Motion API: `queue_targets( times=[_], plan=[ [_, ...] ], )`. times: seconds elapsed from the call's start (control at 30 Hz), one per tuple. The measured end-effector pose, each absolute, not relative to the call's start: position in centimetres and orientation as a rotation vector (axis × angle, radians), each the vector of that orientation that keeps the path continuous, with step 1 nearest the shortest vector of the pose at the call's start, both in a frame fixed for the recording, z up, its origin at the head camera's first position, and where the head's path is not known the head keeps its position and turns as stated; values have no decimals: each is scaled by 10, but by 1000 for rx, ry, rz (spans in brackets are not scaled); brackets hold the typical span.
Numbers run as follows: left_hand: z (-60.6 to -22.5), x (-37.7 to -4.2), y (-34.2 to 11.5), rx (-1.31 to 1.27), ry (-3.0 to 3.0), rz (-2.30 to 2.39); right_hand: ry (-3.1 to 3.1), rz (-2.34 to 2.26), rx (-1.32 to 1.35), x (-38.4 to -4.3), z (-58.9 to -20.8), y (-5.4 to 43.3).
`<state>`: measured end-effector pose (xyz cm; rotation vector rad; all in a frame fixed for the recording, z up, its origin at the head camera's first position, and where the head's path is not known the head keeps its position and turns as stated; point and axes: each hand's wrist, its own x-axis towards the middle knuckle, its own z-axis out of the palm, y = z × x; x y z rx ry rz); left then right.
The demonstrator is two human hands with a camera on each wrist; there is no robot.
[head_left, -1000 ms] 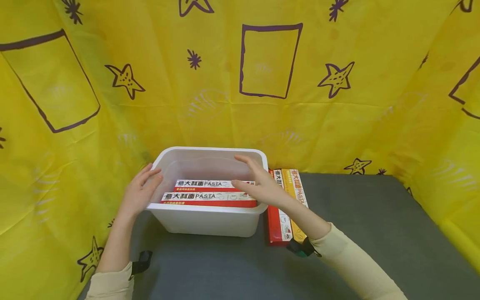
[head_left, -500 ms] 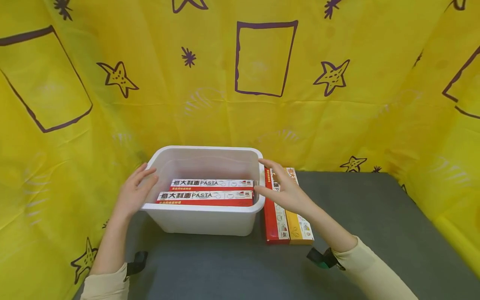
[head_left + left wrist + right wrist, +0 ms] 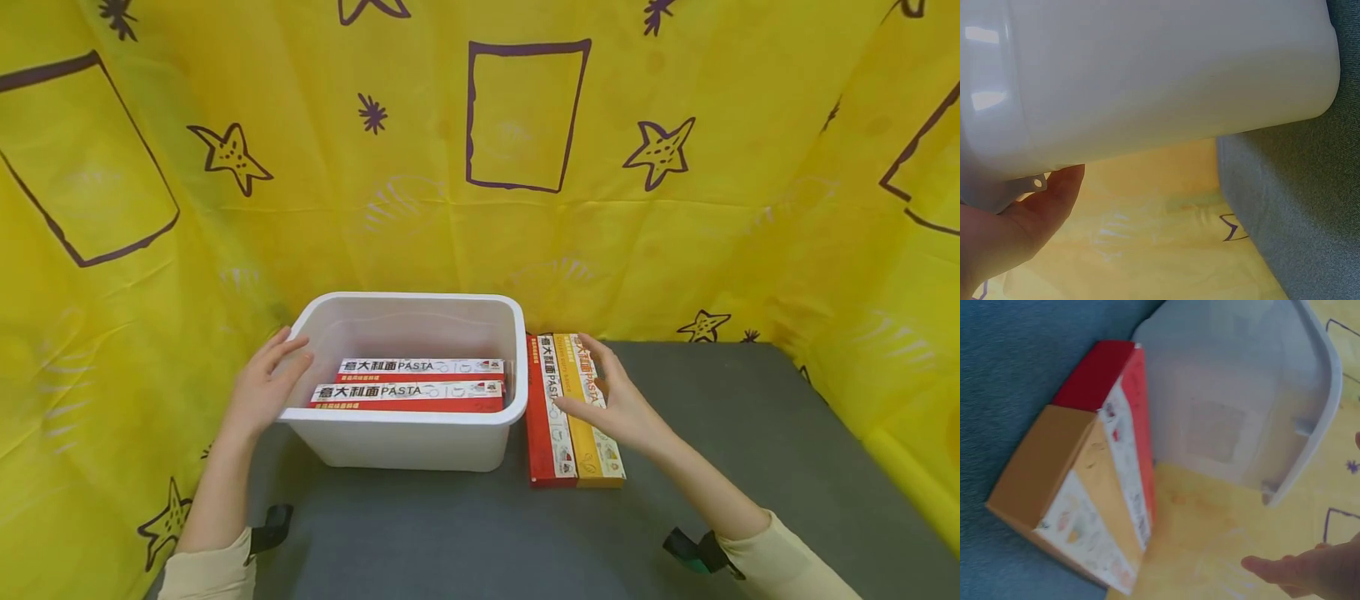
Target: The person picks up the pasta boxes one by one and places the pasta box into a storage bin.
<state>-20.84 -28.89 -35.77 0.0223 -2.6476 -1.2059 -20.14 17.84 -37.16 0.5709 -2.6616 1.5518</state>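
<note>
A white plastic bin point(image 3: 405, 442) stands on the dark mat, with two red-and-white pasta boxes point(image 3: 408, 391) lying inside it. My left hand point(image 3: 264, 390) holds the bin's left rim; in the left wrist view its fingers point(image 3: 1063, 194) lie against the outside, under the rim. To the right of the bin, a red pasta box point(image 3: 543, 442) and a yellow pasta box point(image 3: 588, 446) lie side by side. Over the yellow box hovers my right hand point(image 3: 618, 408), thumb and fingers spread apart with nothing between them. The right wrist view shows both boxes' near ends and part of this hand point(image 3: 1316, 569).
A dark grey mat point(image 3: 420, 533) covers the table. Behind and at both sides hangs a yellow cloth point(image 3: 412, 242) printed with stars and frames. Black straps point(image 3: 693, 550) sit around both wrists.
My right hand has moved right, from above the bin's interior, past its right rim, to over the yellow box. The left hand stays at the left rim. The head view has shifted slightly.
</note>
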Motion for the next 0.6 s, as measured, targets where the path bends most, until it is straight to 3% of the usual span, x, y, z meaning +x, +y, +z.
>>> queue_targets(
  times=[0.6],
  plan=[
    [-360,-210,-290,11,-2639,-1205,-2724,1441,507,-193,-426,210]
  ],
)
